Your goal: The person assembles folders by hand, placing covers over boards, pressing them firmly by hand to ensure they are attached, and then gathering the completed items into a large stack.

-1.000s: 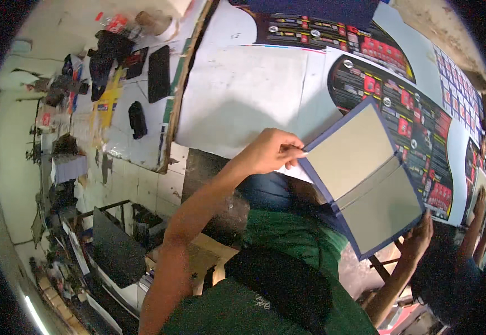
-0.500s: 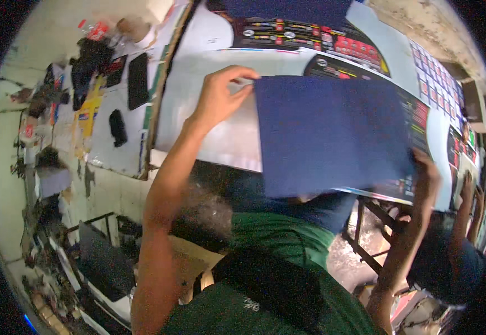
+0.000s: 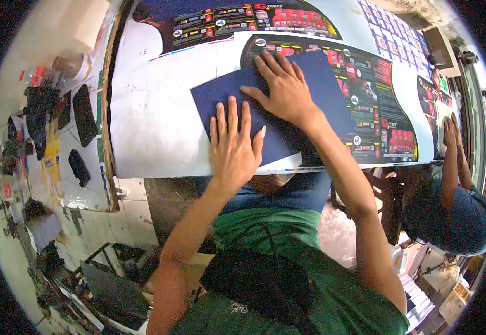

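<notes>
The blue cover [image 3: 279,138] lies plain face up near the front edge of the worktable [image 3: 107,120], set askew over a black-and-red printed sheet [image 3: 368,92] and the white paper beside it. The person's left hand [image 3: 234,148] rests on the cover's left part, nearer the worktable's front edge, fingers spread and pointing away from the body. The right hand [image 3: 285,92] lies farther in across the worktable, also spread, angled over the cover's far side. Neither hand grasps anything; both are unclenched and laid flat.

The step in hand looks like pressing or smoothing the cover against the worktable. A further stroke would call for even pressure from the palms, with one hand steadying the cover so that it does not slide on the loose sheets beneath.

Toward the back of the worktable lies another printed sheet [image 3: 265,21], and at its far right a sheet of small repeated panels [image 3: 391,42]. A co-worker [image 3: 449,209] leans in at the worktable's right end. Beyond its left edge lie a long black object [image 3: 85,114] and a smaller black one [image 3: 79,167]. Nothing stands on the cover; its closeness to the worktable's front edge limits room on that side.
</notes>
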`<act>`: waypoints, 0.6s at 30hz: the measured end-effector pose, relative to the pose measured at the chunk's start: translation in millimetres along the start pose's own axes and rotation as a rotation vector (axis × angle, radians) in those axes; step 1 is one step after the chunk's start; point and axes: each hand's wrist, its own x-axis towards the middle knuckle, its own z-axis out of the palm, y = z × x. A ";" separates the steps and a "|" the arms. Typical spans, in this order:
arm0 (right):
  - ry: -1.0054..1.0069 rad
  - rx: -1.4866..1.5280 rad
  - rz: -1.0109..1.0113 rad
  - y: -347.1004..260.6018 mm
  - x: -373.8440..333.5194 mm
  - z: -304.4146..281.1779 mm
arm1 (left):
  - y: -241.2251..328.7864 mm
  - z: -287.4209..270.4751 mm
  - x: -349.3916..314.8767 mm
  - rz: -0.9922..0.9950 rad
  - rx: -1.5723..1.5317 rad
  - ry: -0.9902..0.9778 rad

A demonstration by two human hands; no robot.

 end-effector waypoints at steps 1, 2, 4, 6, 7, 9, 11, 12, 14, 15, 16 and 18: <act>0.004 -0.048 -0.008 -3.0 5.9 5.8 | -1.0 0.8 -1.5 -0.015 0.000 0.001; 0.013 -0.051 0.007 -5.7 7.2 9.4 | -1.6 1.5 -2.1 -0.020 0.007 0.001; -0.012 -0.051 0.009 -10.8 -13.5 2.5 | -3.0 2.9 -2.8 -0.037 0.020 0.004; -0.072 -0.044 0.020 -20.2 -44.4 -16.7 | -2.2 0.1 -3.8 -0.053 0.028 -0.020; -0.116 -0.037 0.034 -26.6 -63.9 -30.6 | -1.5 -0.2 -3.3 -0.060 0.031 -0.030; -0.254 -0.010 0.089 -40.7 -106.6 -58.7 | -1.9 1.4 -3.8 -0.065 0.062 -0.022; -0.363 -0.016 0.149 -52.0 -151.4 -80.5 | 1.2 1.9 -2.2 -0.070 0.052 -0.014; -0.398 -0.009 0.179 -57.0 -167.8 -88.6 | 1.3 2.0 -2.1 -0.063 0.059 -0.010; -0.418 0.004 0.222 -62.4 -180.3 -94.1 | 1.6 2.2 -0.8 -0.062 0.058 -0.007; -0.408 0.010 0.229 -64.2 -182.2 -92.6 | 1.8 2.9 -1.6 -0.062 0.058 -0.005; -0.386 0.018 0.236 -66.4 -180.7 -91.1 | -0.2 1.0 -1.2 -0.059 0.057 -0.007; -0.365 0.016 0.228 -68.5 -178.4 -93.3 | -7.0 -0.4 -3.5 -0.074 -0.053 0.002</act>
